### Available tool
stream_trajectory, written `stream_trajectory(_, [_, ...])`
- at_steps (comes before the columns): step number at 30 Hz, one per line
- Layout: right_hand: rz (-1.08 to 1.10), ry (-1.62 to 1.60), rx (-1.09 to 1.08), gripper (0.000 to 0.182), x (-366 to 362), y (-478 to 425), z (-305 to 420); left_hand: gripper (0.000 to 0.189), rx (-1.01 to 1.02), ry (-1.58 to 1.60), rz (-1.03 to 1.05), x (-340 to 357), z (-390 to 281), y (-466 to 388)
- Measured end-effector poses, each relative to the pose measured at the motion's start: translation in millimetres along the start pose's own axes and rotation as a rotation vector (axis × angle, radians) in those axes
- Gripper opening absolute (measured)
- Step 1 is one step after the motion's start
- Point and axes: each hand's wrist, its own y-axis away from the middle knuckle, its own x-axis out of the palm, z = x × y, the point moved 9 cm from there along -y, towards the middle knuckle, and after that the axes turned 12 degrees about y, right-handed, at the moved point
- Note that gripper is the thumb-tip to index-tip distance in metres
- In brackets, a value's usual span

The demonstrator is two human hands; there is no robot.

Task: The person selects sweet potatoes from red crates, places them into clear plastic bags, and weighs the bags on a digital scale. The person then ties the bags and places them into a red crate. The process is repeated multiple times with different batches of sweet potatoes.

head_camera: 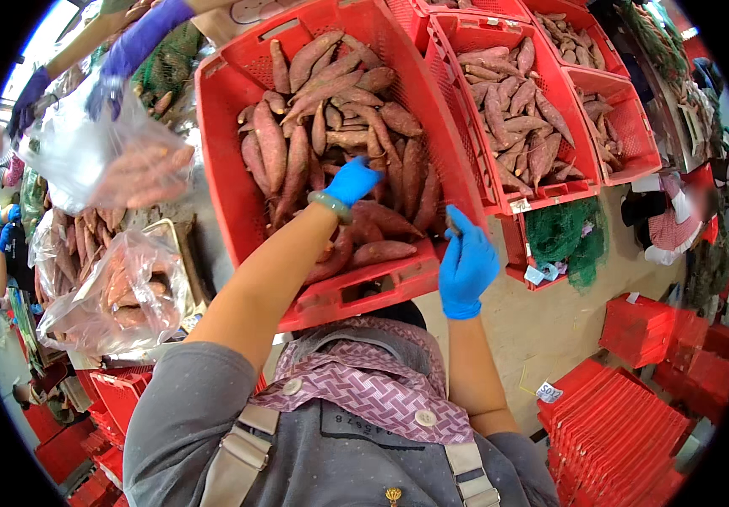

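Observation:
A red plastic crate [332, 304] of sweet potatoes [271, 146] lies before me. My left hand [353, 182], in a blue glove with a jade-green bangle [331, 206] at the wrist, reaches down among the sweet potatoes near the middle of the crate. Its fingertips are hidden, so I cannot tell whether it grips one. By the crate's near right corner is my right hand [469, 266], also blue-gloved. Between its thumb and fingers shows the end of a small brownish object [453, 226], too small to name.
More red crates [519, 206] of sweet potatoes adjoin on the right. At left, a co-worker's purple-gloved hands [105, 95] hold a clear plastic bag [79, 146] with sweet potatoes; another filled bag [117, 304] lies nearer. Green netting [564, 234] and stacked red crates [611, 431] stand to the right.

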Motion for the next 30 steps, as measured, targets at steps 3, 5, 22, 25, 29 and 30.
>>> stream_trajectory(3, [0.043,0.029,-0.001,0.037,3,3,-5,0.054,-0.391,0.308,0.006,27,31,-22])
stream_trajectory(5, [0.063,0.001,-0.044,0.038,5,5,-3,0.054,-0.469,0.33,0.001,33,62,-31])
stream_trajectory(22, [0.406,-0.453,-0.26,0.045,28,-49,93,0.033,0.149,0.417,0.039,-76,-134,202])
stream_trajectory(25, [0.371,-0.514,-0.35,0.045,29,-43,118,0.032,0.147,0.404,-0.024,-87,-135,217])
stream_trajectory(29, [0.39,-0.493,-0.367,0.044,32,-33,129,0.031,0.2,0.298,-0.056,-96,-149,233])
stream_trajectory(30, [0.454,-0.542,-0.342,0.043,39,-28,130,0.034,0.253,0.25,-0.055,-101,-148,239])
